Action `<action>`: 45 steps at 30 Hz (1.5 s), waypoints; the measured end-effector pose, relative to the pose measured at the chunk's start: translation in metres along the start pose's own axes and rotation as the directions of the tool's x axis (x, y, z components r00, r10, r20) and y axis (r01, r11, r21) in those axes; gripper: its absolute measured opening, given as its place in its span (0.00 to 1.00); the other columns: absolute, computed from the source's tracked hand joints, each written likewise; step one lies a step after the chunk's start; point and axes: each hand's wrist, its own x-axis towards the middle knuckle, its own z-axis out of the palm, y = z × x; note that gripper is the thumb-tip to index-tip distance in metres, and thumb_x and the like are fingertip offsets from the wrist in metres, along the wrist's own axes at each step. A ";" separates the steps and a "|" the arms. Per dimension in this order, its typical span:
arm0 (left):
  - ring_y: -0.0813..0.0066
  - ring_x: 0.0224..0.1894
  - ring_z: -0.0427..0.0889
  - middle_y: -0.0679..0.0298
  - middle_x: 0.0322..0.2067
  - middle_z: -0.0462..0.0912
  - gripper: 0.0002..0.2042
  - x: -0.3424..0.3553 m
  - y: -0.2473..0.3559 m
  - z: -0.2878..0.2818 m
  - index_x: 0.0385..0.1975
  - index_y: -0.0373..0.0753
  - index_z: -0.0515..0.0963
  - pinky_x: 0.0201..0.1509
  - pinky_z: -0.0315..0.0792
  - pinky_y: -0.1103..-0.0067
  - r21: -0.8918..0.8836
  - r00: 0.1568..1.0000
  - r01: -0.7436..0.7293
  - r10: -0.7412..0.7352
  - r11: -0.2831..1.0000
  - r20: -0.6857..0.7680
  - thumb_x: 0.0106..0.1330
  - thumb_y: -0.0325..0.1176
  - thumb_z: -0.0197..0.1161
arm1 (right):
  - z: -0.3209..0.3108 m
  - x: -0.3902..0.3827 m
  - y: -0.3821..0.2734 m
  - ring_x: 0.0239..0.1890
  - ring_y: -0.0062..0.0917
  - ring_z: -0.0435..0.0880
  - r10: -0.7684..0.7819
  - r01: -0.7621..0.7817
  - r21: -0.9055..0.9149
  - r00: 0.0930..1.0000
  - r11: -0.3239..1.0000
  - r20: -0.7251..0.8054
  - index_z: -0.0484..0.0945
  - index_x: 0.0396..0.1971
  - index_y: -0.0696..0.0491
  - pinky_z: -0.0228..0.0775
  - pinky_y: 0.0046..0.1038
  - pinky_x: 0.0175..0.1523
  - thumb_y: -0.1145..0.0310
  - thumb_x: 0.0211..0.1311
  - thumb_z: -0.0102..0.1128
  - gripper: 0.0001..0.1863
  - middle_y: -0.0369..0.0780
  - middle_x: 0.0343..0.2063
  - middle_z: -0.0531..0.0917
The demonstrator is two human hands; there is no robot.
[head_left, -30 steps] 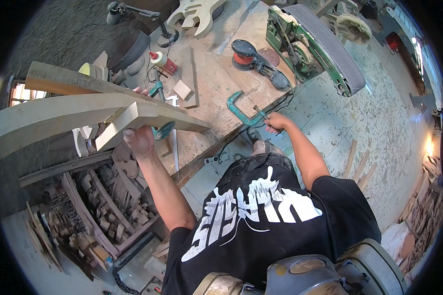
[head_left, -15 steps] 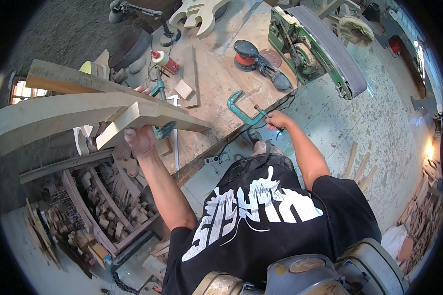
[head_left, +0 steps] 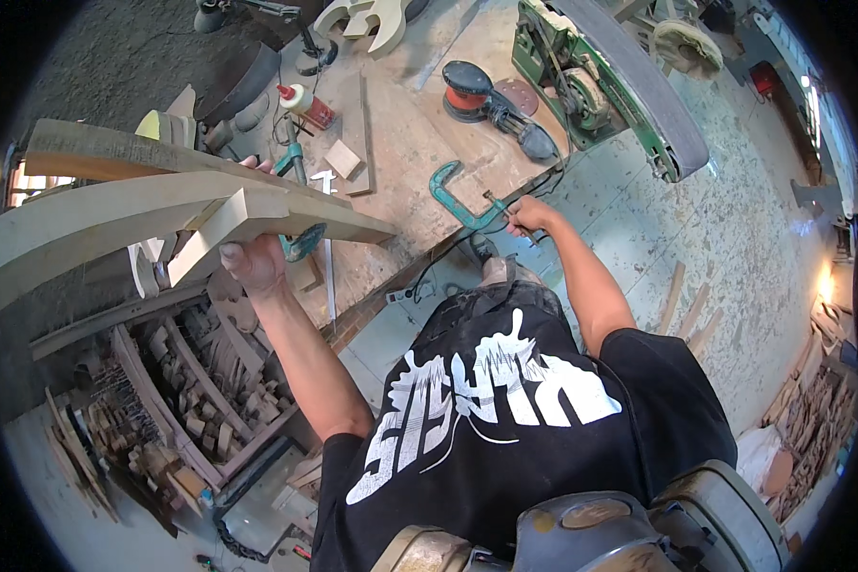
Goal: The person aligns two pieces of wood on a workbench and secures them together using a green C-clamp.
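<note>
My left hand (head_left: 257, 267) is closed around a stack of wooden pieces at the left edge of the bench, thumb on the near side, fingertips showing beyond. The stack has a curved wooden beam (head_left: 95, 212), a straighter beam (head_left: 114, 157) behind it and a short pale wood block (head_left: 210, 238) set across the near face. A green clamp (head_left: 302, 243) sits on these pieces beside my left hand, its middle hidden by the wood. My right hand (head_left: 532, 217) grips the screw end of a teal C-clamp (head_left: 456, 203), whose curved frame reaches over the bench edge, apart from the wood.
On the bench (head_left: 400, 133) are a glue bottle (head_left: 307, 105), a caliper (head_left: 329, 238), a small wood block (head_left: 341, 159) and an orbital sander (head_left: 491, 100). A green belt sander (head_left: 591, 86) stands at the far right. Wood offcuts (head_left: 219, 410) fill a rack at lower left.
The view has shifted slightly, so most things sit a little farther left and higher. My right hand still grips the C-clamp, and my left hand still holds the wooden pieces.
</note>
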 end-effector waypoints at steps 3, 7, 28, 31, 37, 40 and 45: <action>0.50 0.61 0.73 0.49 0.59 0.70 0.57 -0.001 0.000 -0.002 0.67 0.34 0.60 0.71 0.63 0.58 0.001 1.000 -0.004 0.004 1.000 -0.005 0.43 0.70 0.72 | 0.005 -0.001 -0.011 0.28 0.34 0.87 -0.063 0.031 -0.358 0.995 0.933 -0.079 0.81 0.34 0.63 0.79 0.36 0.35 0.65 0.52 0.74 0.17 0.50 0.29 0.86; 0.50 0.62 0.72 0.48 0.60 0.69 0.57 0.001 -0.002 -0.003 0.67 0.33 0.59 0.71 0.63 0.58 0.011 1.000 -0.001 0.001 1.000 0.015 0.44 0.70 0.71 | 0.013 -0.006 -0.008 0.28 0.30 0.86 -0.264 -0.008 -0.699 0.923 0.715 -0.280 0.81 0.44 0.59 0.78 0.35 0.32 0.64 0.49 0.76 0.24 0.47 0.32 0.86; 0.52 0.63 0.71 0.52 0.61 0.69 0.56 -0.014 0.005 -0.003 0.68 0.37 0.60 0.69 0.64 0.59 0.000 0.997 0.019 -0.019 1.000 0.073 0.44 0.72 0.70 | 0.024 -0.030 -0.043 0.20 0.17 0.81 -0.112 0.068 0.375 0.989 0.924 0.095 0.73 0.55 0.51 0.67 0.18 0.17 0.53 0.73 0.52 0.21 0.42 0.33 0.86; 0.50 0.65 0.69 0.51 0.63 0.67 0.59 -0.021 0.007 -0.012 0.69 0.37 0.57 0.72 0.61 0.58 -0.025 0.997 0.026 -0.024 0.999 0.079 0.43 0.71 0.72 | 0.036 -0.044 -0.053 0.30 0.27 0.88 -0.148 -0.074 0.667 0.952 0.742 0.269 0.63 0.65 0.50 0.79 0.21 0.25 0.61 0.77 0.41 0.21 0.46 0.38 0.85; 0.48 0.70 0.61 0.50 0.68 0.60 0.62 -0.024 0.011 -0.012 0.71 0.37 0.54 0.75 0.56 0.56 -0.014 0.991 0.049 -0.047 0.999 0.129 0.40 0.72 0.72 | 0.050 -0.060 -0.081 0.41 0.44 0.88 -0.110 -0.175 0.641 0.919 0.748 0.379 0.60 0.66 0.52 0.86 0.30 0.28 0.63 0.77 0.42 0.22 0.52 0.47 0.79; 0.47 0.71 0.60 0.50 0.68 0.59 0.62 -0.026 0.010 -0.016 0.71 0.38 0.54 0.75 0.55 0.54 -0.008 0.989 0.036 -0.034 0.999 0.142 0.39 0.73 0.71 | 0.056 -0.055 -0.082 0.40 0.42 0.88 -0.075 -0.193 0.614 0.921 0.765 0.383 0.60 0.66 0.50 0.82 0.29 0.22 0.62 0.76 0.44 0.22 0.49 0.49 0.78; 0.47 0.70 0.61 0.49 0.68 0.61 0.62 -0.032 0.011 -0.014 0.70 0.38 0.55 0.74 0.56 0.56 -0.049 0.995 0.049 -0.044 0.998 0.093 0.38 0.70 0.74 | 0.082 -0.046 -0.078 0.23 0.24 0.80 -0.049 -0.166 0.560 0.936 0.812 0.349 0.67 0.59 0.47 0.63 0.19 0.15 0.56 0.76 0.47 0.19 0.43 0.41 0.83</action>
